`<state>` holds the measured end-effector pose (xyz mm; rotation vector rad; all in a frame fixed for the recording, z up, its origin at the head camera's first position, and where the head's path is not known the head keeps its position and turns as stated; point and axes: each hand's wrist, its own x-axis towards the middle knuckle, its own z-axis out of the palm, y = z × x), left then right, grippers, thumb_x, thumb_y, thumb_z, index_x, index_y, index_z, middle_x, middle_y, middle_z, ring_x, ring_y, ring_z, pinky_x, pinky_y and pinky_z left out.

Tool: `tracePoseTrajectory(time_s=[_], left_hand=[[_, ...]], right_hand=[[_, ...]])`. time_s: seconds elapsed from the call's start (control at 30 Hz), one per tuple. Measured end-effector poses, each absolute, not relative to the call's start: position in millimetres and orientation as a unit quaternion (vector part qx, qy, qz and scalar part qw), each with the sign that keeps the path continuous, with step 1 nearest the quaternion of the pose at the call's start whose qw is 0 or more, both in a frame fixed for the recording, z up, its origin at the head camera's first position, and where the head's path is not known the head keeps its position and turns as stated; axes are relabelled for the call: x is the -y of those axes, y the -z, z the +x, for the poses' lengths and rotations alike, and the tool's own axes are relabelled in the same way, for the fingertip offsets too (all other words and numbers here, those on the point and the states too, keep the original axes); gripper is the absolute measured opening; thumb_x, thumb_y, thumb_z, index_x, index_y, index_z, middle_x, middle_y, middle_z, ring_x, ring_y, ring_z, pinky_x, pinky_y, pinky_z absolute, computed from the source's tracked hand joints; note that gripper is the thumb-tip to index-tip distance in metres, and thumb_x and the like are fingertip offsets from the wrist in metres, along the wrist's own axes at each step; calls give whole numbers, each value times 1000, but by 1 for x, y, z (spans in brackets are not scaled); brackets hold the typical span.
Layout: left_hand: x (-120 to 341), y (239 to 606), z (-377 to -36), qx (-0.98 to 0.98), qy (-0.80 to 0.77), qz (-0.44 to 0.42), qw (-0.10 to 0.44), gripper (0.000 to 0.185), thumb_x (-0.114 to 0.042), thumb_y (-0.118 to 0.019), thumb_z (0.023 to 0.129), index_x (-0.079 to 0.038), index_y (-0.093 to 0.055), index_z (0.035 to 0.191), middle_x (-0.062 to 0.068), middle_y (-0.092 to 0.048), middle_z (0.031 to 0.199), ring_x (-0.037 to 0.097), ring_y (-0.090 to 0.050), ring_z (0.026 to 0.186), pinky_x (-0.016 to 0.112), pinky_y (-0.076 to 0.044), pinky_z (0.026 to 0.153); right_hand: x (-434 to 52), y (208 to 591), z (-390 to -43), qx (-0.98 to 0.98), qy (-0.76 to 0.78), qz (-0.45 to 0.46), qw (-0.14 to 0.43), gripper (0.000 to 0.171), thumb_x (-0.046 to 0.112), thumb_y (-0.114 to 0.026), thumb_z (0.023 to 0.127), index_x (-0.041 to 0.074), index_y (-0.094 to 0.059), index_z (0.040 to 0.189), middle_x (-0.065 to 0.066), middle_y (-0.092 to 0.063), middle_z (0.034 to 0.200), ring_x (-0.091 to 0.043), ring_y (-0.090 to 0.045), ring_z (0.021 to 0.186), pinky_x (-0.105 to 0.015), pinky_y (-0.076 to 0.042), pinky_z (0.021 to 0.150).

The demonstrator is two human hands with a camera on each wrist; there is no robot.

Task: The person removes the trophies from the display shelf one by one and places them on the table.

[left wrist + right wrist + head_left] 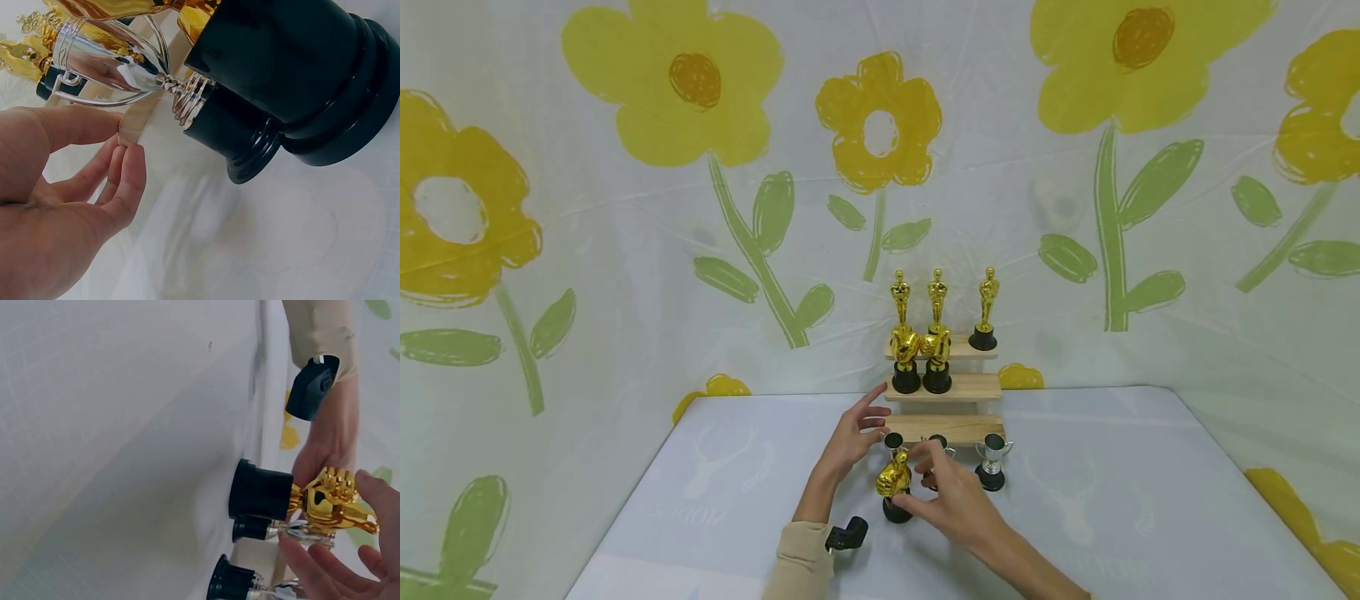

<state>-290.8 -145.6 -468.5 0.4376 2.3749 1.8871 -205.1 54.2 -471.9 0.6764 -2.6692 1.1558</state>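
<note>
My right hand (958, 500) holds a gold thumbs-up trophy (892, 479) with a black base, thumb and fingers around its golden fist. In the right wrist view that trophy (331, 500) is upright; whether its base touches the table cannot be told. At the left end of the three-step wooden stand (943, 428), my left hand (850, 437) pinches the lowest step between thumb and fingers, as the left wrist view shows at the shelf end (132, 128). Just behind the held trophy stands a silver cup (115, 59) on a black base, partly hidden.
More silver cups, such as the right one (993, 454), line up before the stand. Two thumbs-up trophies (906, 358) occupy the middle step's left side. Gold figure statuettes (987, 300) stand on the top step. Flower-printed cloth (962, 208) hangs behind the white table (715, 517).
</note>
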Motion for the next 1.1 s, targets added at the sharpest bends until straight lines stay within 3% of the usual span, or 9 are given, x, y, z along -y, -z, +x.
tracePoseTrajectory(time_s=[0.33, 0.57, 1.1], left_hand=[[146, 467, -291, -774, -616, 138, 42, 76, 12, -58, 85, -13, -35, 153, 34, -54, 132, 51, -52, 121, 43, -55, 90], [146, 469, -292, -772, -620, 139, 40, 76, 13, -58, 84, -13, -36, 152, 34, -54, 130, 51, -53, 120, 41, -55, 89], [149, 496, -313, -770, -622, 134, 49, 82, 14, -58, 84, -21, -34, 154, 32, -53, 134, 47, -53, 121, 38, -55, 88]], right_hand=[[-62, 452, -210, 896, -390, 189, 91, 55, 43, -79, 79, 20, -50, 119, 2, -70, 98, -17, -72, 83, -28, -59, 72], [-72, 437, -223, 865, -452, 190, 105, 52, 32, -81, 79, 20, -53, 120, -4, -70, 99, -20, -73, 86, -29, -60, 73], [-95, 422, -252, 863, -449, 186, 140, 50, 28, -80, 81, 12, -53, 120, -11, -72, 102, -24, -73, 88, -30, -60, 71]])
